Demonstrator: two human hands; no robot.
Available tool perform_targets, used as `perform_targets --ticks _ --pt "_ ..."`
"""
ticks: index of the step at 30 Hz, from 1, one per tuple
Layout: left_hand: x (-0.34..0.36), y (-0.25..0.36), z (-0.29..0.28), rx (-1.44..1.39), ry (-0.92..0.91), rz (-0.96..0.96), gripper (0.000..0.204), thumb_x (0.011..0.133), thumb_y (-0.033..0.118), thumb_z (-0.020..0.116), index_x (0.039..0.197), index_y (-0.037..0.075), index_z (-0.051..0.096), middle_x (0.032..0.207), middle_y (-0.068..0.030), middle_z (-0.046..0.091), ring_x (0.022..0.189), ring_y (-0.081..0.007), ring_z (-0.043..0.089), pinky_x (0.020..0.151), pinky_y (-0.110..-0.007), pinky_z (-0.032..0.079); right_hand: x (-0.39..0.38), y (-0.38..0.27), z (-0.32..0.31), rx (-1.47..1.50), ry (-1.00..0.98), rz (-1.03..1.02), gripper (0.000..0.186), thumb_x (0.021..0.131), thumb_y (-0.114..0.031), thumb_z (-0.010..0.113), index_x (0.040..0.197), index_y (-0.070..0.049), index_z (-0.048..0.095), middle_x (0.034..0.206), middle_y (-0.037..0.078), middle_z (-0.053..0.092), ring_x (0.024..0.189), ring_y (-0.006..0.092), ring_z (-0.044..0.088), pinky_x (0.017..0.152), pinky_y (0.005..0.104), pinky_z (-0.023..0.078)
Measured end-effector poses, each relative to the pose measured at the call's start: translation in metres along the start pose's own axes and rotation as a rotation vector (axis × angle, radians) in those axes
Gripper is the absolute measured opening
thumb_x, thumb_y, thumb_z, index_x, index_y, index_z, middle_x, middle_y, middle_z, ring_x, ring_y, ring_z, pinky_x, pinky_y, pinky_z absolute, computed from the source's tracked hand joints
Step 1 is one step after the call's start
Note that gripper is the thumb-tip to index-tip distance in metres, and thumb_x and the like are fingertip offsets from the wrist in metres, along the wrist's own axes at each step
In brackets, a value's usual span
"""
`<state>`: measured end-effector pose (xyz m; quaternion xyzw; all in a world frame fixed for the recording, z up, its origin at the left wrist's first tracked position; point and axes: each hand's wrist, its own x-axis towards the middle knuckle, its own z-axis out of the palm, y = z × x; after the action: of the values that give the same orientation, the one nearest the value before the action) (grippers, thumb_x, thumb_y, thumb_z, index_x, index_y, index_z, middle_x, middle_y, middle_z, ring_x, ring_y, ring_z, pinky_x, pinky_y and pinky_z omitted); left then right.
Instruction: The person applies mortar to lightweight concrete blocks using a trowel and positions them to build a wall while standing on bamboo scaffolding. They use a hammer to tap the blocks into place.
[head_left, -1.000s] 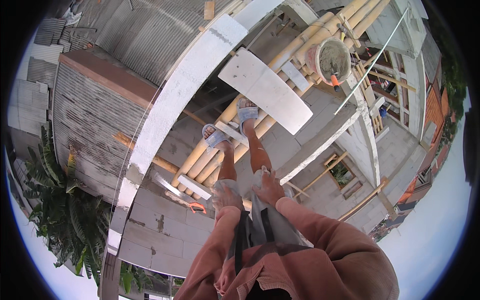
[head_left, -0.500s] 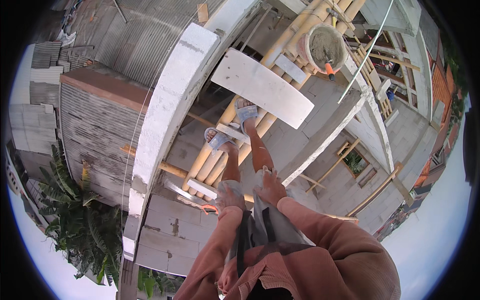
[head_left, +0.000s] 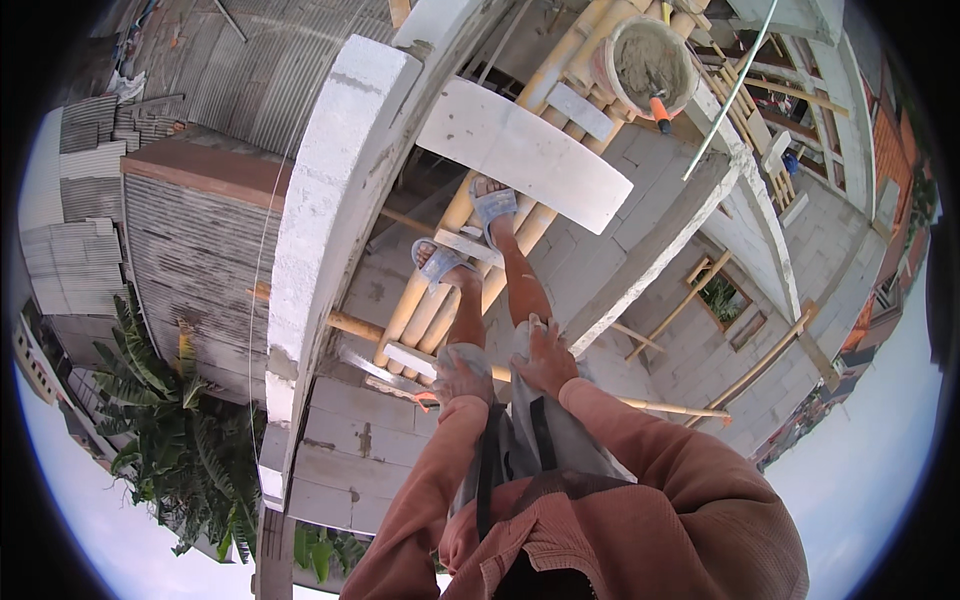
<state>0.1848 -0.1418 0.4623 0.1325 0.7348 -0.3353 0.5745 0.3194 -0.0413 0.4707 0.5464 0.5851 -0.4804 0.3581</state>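
My left hand (head_left: pixel 463 380) lies over my left knee with its fingers spread on the grey shorts. On the other knee rests my right hand (head_left: pixel 544 360), its fingers apart over the hem, holding nothing. Pale dust coats both hands. Below my knees, my feet in grey-blue slide sandals stand on bamboo poles (head_left: pixel 428 322). A long pale block (head_left: pixel 525 152) lies across the poles just beyond my feet. Close to my left hand is what looks like a handsaw, with a metal blade (head_left: pixel 378 374) and an orange handle (head_left: pixel 427 400) partly hidden by my wrist.
A bucket of grey mortar (head_left: pixel 645 65) stands farther along the poles, with an orange-handled tool (head_left: pixel 660 114) in it. Small block pieces (head_left: pixel 580 110) lie nearby. A white block wall (head_left: pixel 325 190) runs along my left, and a concrete beam (head_left: pixel 650 265) along my right. Open drops show beside the poles.
The view has tilted slightly, so the surroundings shift in the picture. Both hands stay on my knees.
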Motion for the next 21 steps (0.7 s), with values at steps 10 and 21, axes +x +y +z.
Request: perform_targets --ticks 10,21 --pt "-0.002 0.007 -0.022 -0.097 -0.009 0.007 0.090 0.087 0.052 0.071 0.158 0.017 0.029 0.155 -0.0226 0.034 0.136 -0.0439 0.046 0.113 -0.054 0.037 0.006 0.003 -0.002 0.061 -0.001 0.030 0.088 0.084 -0.042 0.072 0.153 -0.008 0.030 0.150 0.033 0.032 0.127 0.0561 0.047 0.107 0.0563 0.043" --pt "0.290 0.139 -0.124 -1.486 -0.191 0.471 0.092 0.093 0.072 0.051 0.164 0.028 0.013 0.167 -0.0193 0.015 0.154 -0.0339 0.018 0.123 -0.050 0.018 0.224 0.182 0.035 1.735 0.295 0.514 0.096 0.092 -0.071 0.055 0.163 -0.020 0.014 0.162 0.023 0.023 0.142 0.0347 0.040 0.112 0.0471 0.037"
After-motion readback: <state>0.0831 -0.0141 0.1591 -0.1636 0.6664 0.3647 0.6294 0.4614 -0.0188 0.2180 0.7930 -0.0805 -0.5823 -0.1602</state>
